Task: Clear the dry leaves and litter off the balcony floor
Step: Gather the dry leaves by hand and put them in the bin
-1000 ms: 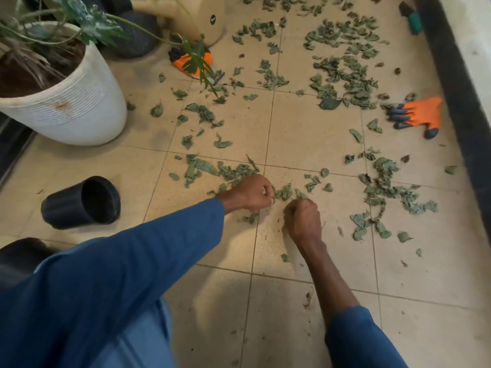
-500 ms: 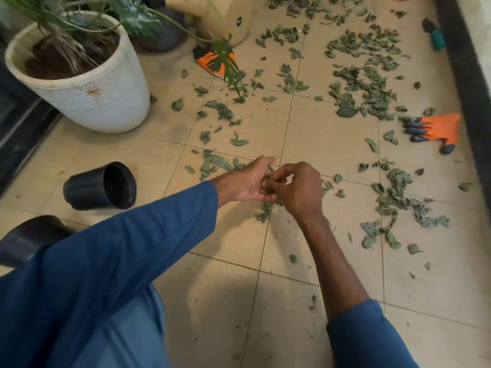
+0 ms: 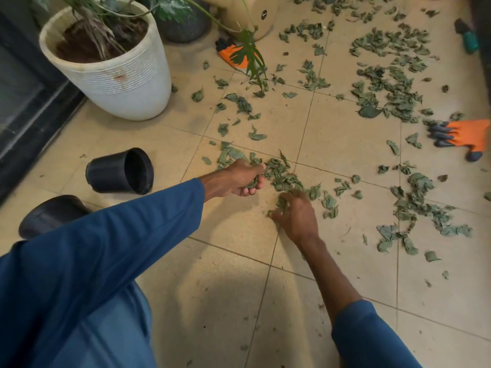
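Dry green leaves lie scattered over the beige tiled floor [image 3: 345, 144], thickest at the far right [image 3: 390, 86] and in a strip on the right [image 3: 414, 203]. A small heap of leaves [image 3: 284, 176] sits between my hands. My left hand [image 3: 243, 179] is curled around a bunch of leaves, held just above the floor. My right hand [image 3: 295, 216] is down on the tile with its fingers curled over a few leaves at the heap's near edge.
A black plastic pot [image 3: 122, 171] lies on its side to the left, another dark pot [image 3: 50, 213] nearer me. A white planter [image 3: 119, 75] stands at the back left. Orange gloves lie at the right [image 3: 465, 136] and near the back [image 3: 233, 54]. A watering can [image 3: 249, 14] stands behind.
My hands, joined above the floor half a second ago, have parted. The left keeps its bunch of leaves; the right has dropped to the floor onto more leaves. The view has tilted slightly.
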Demonstrator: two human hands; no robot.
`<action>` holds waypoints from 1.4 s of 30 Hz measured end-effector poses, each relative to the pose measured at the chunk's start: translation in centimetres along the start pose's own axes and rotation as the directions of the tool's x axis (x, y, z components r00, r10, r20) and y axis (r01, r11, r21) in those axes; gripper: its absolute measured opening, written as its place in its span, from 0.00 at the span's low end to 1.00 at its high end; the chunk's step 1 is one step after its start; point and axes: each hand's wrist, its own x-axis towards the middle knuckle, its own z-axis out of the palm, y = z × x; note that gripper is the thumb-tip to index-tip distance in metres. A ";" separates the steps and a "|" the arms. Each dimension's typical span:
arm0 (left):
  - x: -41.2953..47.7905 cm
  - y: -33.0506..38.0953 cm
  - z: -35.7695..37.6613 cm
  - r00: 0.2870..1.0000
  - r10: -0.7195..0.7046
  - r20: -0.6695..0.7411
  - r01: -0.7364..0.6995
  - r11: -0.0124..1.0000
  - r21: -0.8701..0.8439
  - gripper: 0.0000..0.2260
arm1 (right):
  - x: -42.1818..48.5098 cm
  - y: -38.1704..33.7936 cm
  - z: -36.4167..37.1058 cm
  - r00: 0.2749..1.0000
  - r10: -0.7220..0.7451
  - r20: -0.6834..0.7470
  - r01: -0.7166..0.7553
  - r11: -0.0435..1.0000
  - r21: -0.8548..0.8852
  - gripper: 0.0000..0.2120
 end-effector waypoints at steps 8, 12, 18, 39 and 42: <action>-2.7 -0.8 0.2 0.997 -0.060 -0.056 0.050 0.985 -0.164 0.16 | -0.9 -0.1 0.8 1.000 -0.012 -0.021 0.012 1.000 0.000 0.05; -4.5 -1.1 1.3 0.982 -0.177 -0.058 0.149 0.931 -0.333 0.19 | -0.7 -1.9 -4.0 0.996 -0.052 -0.069 0.073 0.930 0.360 0.05; -6.0 0.6 4.2 0.963 -0.268 0.038 0.238 0.774 -0.586 0.23 | -1.3 -7.0 -8.5 0.984 -0.156 -0.089 0.180 0.849 0.497 0.09; -2.8 1.6 10.4 0.998 -0.059 0.017 0.059 0.998 -0.037 0.19 | -8.7 5.9 -3.1 0.951 0.270 0.152 -0.286 0.953 0.096 0.09; -2.4 1.5 10.9 0.997 -0.060 0.053 0.061 0.998 -0.015 0.20 | -9.7 4.4 0.1 0.974 0.221 0.044 -0.224 0.972 0.075 0.06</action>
